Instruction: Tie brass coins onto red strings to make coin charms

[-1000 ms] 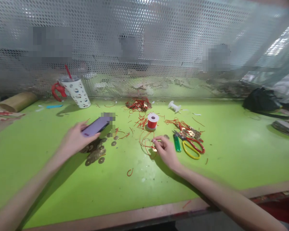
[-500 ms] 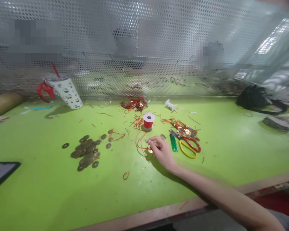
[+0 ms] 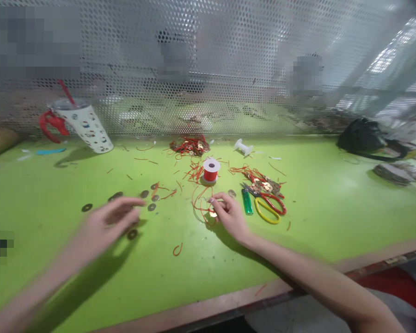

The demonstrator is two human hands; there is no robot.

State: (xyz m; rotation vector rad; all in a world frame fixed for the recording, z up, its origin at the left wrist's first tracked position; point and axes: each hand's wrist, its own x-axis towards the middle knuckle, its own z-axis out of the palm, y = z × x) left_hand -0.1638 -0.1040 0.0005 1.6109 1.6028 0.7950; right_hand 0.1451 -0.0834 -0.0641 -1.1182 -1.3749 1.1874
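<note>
Our right hand (image 3: 230,215) pinches a coin (image 3: 213,214) w/ red cord (image 3: 198,203); left hand (image 3: 106,224), fingers spread and holding nothing, over the loose coins (image 3: 149,196) mid-table. Most coins unstrung, we judge.

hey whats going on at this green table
A person sits at a green table strewn with holed brass coins and red cord. The right hand pinches a coin threaded on red cord just in front of a red cord spool. The left hand, blurred, hovers open over a pile of coins. A green lighter and scissors lie beside the right hand.
</note>
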